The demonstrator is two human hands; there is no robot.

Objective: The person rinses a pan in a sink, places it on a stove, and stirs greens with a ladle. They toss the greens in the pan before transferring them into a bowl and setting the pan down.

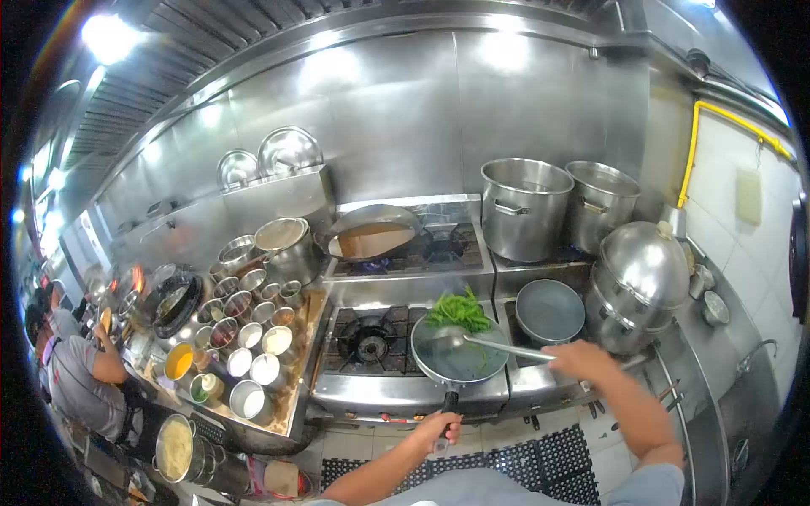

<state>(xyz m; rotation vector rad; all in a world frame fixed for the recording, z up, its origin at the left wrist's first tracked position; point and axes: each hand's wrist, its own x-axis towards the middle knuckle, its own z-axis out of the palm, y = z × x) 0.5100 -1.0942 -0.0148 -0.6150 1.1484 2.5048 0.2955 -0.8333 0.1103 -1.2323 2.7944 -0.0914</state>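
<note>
- Head view, far left: a co-worker (76,371) is seen at the left end of the tabletop (295,375). That person is well apart from the stove, so a bump would be likely only if hot ware were carried that way.
- The seasoning bowls (245,337) are packed close together on the tabletop, just left of the stove. A bowl could be tipped, or its contents fouled, by a splash or by a wide sweep of the elbow.
- The burner (371,341) lies open just left of the pan; whether it is lit cannot be told. Anything thrown leftward could be dropped into it and scorched.
- The left hand (439,430) is clamped on the handle of the pan (460,358), which is held at the near edge of the stove. A slip or twist of that single grip could tilt it and send its contents onto the stove front or the floor.
- The greens (460,312) are heaped at the far rim of the pan, some seemingly over it. Too hard a push could carry them off the far side.
- The right hand (582,363) is closed around the ladle (515,348), well apart from the left hand. It is held just near the empty pan (550,312) and left of the steamer dome (641,270); a burn could result if either is hot.
</note>
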